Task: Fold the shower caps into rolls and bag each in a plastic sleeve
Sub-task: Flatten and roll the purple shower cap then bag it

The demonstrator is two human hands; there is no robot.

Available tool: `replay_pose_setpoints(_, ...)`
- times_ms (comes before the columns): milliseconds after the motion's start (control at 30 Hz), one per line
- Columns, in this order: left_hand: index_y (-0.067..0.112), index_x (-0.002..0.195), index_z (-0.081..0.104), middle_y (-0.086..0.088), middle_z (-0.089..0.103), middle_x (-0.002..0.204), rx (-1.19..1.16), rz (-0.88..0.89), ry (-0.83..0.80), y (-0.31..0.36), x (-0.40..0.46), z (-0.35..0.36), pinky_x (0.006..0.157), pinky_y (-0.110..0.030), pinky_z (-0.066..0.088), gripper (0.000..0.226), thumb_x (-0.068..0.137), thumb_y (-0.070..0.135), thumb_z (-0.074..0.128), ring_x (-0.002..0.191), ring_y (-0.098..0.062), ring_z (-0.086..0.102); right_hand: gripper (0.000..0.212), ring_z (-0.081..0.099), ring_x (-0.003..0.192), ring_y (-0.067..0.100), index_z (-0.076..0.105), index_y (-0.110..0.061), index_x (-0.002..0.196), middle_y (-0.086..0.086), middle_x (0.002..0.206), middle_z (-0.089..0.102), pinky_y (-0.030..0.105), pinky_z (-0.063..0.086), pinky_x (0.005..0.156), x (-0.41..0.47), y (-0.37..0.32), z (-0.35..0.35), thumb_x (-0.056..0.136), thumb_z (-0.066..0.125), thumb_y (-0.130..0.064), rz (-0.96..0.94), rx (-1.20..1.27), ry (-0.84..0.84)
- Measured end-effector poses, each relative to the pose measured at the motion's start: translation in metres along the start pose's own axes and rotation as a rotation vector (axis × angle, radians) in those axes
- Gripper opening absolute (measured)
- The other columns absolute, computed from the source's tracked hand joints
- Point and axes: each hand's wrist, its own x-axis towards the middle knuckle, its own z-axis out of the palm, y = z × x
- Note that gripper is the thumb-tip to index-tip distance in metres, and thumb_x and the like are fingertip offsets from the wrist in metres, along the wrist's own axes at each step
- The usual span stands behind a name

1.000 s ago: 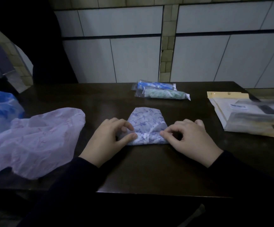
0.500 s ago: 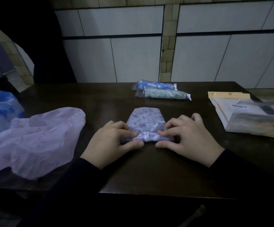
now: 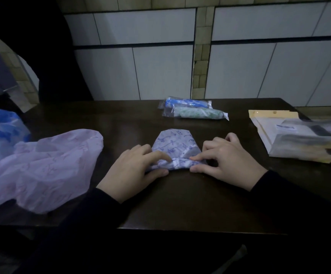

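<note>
Dim light falls on a dark wooden table [image 3: 180, 204] filling the lower frame, with a white-tiled wall [image 3: 160, 72] with olive grout bands [image 3: 200, 56] across the top.

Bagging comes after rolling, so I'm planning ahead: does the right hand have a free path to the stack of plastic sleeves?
Probably yes. The right hand is pinching the cap now, but only bare table lies between it and the sleeve stack on its right.
</note>
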Motion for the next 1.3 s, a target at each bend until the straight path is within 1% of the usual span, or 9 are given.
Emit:
replay_pose_setpoints(100,0.042,0.102,0.069,0.019,0.044,0.077,-0.049,-0.056,0.006,-0.005,0.004,-0.001,0.068,-0.029,0.037,0.049,0.079,0.073,0.038,0.076,-0.004,0.042,0.044,0.043,0.087,0.001,0.060,-0.044,0.121,-0.015,0.088,0.050,0.029,0.024,0.093,0.001,0.002,-0.001,0.087,0.042,-0.064,-0.041,-0.010,-0.001)
replay_pose_setpoints(233,0.049,0.103,0.070,0.015,0.050,0.078,-0.186,-0.132,-0.034,-0.007,0.005,-0.003,0.073,-0.028,0.041,0.050,0.075,0.080,0.043,0.082,-0.005,0.048,0.040,0.044,0.084,0.002,0.064,-0.042,0.116,-0.014,0.087,0.052,0.028,0.026,0.091,0.002,0.004,-0.001,0.090,0.038,-0.060,-0.089,0.000,-0.004)
replay_pose_setpoints(333,0.046,0.100,0.072,0.013,0.051,0.076,-0.244,-0.172,-0.066,-0.007,0.008,-0.006,0.075,-0.028,0.043,0.048,0.073,0.074,0.044,0.083,-0.005,0.050,0.037,0.047,0.081,0.003,0.067,-0.039,0.104,-0.013,0.085,0.056,0.027,0.026,0.089,0.005,0.007,0.000,0.090,0.040,-0.059,-0.081,0.045,-0.012)
replay_pose_setpoints(533,0.043,0.079,0.072,0.020,0.062,0.075,-0.347,-0.330,-0.154,-0.011,0.025,-0.009,0.066,-0.019,0.037,0.018,0.083,0.058,0.062,0.075,0.001,0.057,0.017,0.051,0.080,-0.001,0.067,-0.037,0.097,-0.015,0.082,0.063,0.017,0.025,0.082,0.021,0.010,-0.005,0.091,0.055,-0.048,0.026,0.238,-0.095)
replay_pose_setpoints(700,0.039,0.077,0.071,0.018,0.065,0.076,-0.351,-0.405,-0.227,-0.014,0.042,-0.009,0.066,-0.020,0.040,0.019,0.085,0.055,0.065,0.075,0.002,0.059,0.006,0.058,0.078,0.007,0.060,-0.036,0.090,-0.003,0.081,0.064,0.025,0.031,0.083,0.042,0.011,-0.014,0.090,0.060,-0.041,0.082,0.336,-0.250)
replay_pose_setpoints(867,0.037,0.078,0.070,0.016,0.067,0.081,-0.357,-0.373,-0.207,-0.020,0.046,-0.006,0.074,-0.025,0.048,0.018,0.082,0.054,0.067,0.080,0.000,0.061,0.010,0.052,0.089,0.006,0.063,-0.040,0.087,-0.012,0.088,0.060,0.027,0.034,0.085,0.058,0.018,-0.013,0.087,0.060,-0.050,0.127,0.280,-0.312)
replay_pose_setpoints(1000,0.045,0.083,0.066,0.019,0.059,0.089,-0.283,-0.192,-0.039,-0.026,0.044,-0.002,0.078,-0.025,0.047,0.015,0.076,0.058,0.066,0.089,0.000,0.055,0.010,0.048,0.092,-0.002,0.060,-0.042,0.091,-0.020,0.095,0.055,0.028,0.030,0.094,0.050,0.018,-0.007,0.086,0.060,-0.051,0.022,0.132,-0.058)
replay_pose_setpoints(1133,0.040,0.101,0.074,0.023,0.054,0.095,-0.258,0.011,0.049,-0.022,0.041,0.003,0.080,-0.025,0.048,0.018,0.085,0.040,0.065,0.093,-0.002,0.055,0.011,0.040,0.087,-0.014,0.062,-0.046,0.101,-0.029,0.099,0.051,0.027,0.029,0.094,0.042,0.012,-0.006,0.091,0.057,-0.043,-0.103,0.103,0.020)
replay_pose_setpoints(1300,0.032,0.112,0.072,0.022,0.054,0.102,-0.218,0.010,-0.001,-0.023,0.037,0.006,0.088,-0.030,0.047,0.029,0.096,0.013,0.057,0.098,-0.007,0.056,0.022,0.044,0.096,-0.003,0.063,-0.048,0.112,-0.026,0.102,0.053,0.029,0.028,0.091,0.036,0.014,-0.001,0.095,0.051,-0.040,-0.104,0.068,0.024)
